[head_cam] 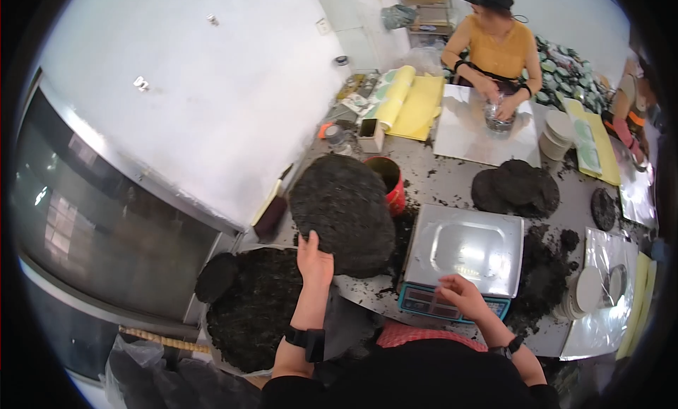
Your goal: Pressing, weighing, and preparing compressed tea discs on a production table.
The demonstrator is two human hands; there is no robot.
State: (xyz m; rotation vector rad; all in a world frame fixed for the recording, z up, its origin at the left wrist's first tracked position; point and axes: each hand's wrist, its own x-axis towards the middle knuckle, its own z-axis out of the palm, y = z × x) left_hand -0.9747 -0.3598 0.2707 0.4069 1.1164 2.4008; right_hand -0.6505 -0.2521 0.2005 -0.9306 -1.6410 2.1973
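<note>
My left hand (316, 256) grips the lower left edge of a large round cake of dark dried material (341, 213), perhaps pressed seaweed or tea. The cake is tilted up and partly covers a red bucket (391, 184) behind it. My right hand (462, 295) hovers over the front edge of a digital weighing scale (476, 250), its fingers loosely bent and apart, with nothing visible in them. The scale's metal pan carries nothing but a few dark crumbs. Lower left, a lined container (249, 308) is heaped with the same dark material, and a small dark disc (217, 276) rests at its rim.
Dark discs (516, 189) are piled behind the scale, with loose crumbs (545, 282) to its right. Across the table (450, 184), a person (495, 54) handles a clear round container (499, 120) on a white board. A brush (270, 213) leans by the wall; another person (633, 112) is at right.
</note>
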